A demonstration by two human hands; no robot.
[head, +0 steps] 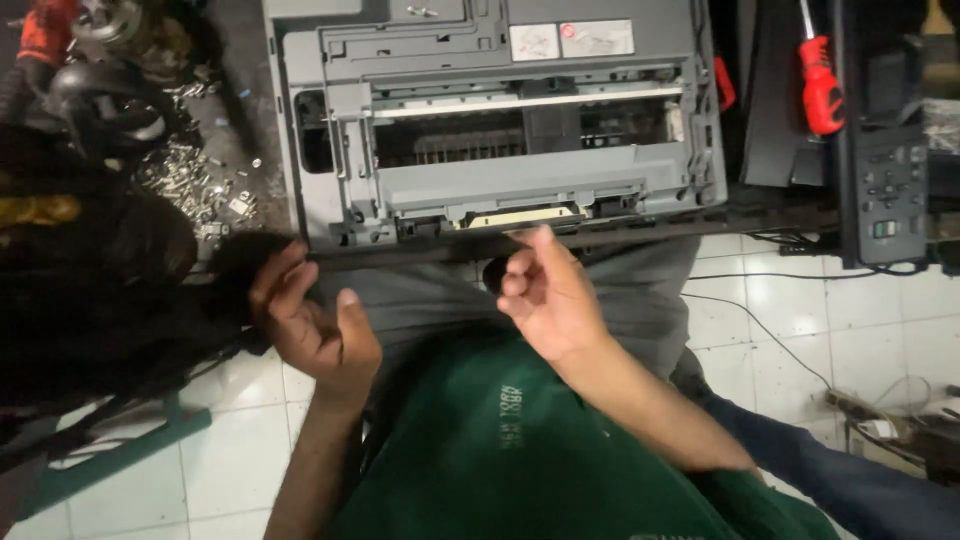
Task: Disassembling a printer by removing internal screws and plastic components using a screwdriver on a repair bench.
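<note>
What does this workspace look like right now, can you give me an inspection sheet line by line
Surface: dark bench edge carrying the machine; white tiled floor below.
Job's things: grey printer with its cover off, inner rollers and frame exposed, the nearest thing to both hands.
Clutter: pile of loose screws at the left; red-handled screwdriver at the right; black control panel beside it.
Hands: left hand and right hand both empty, fingers curled, just in front of the printer, touching nothing.
Cables: thin black cables trailing over the floor at the right.
Surroundings: dark bags or fabric at the left; green shirt below.
</note>
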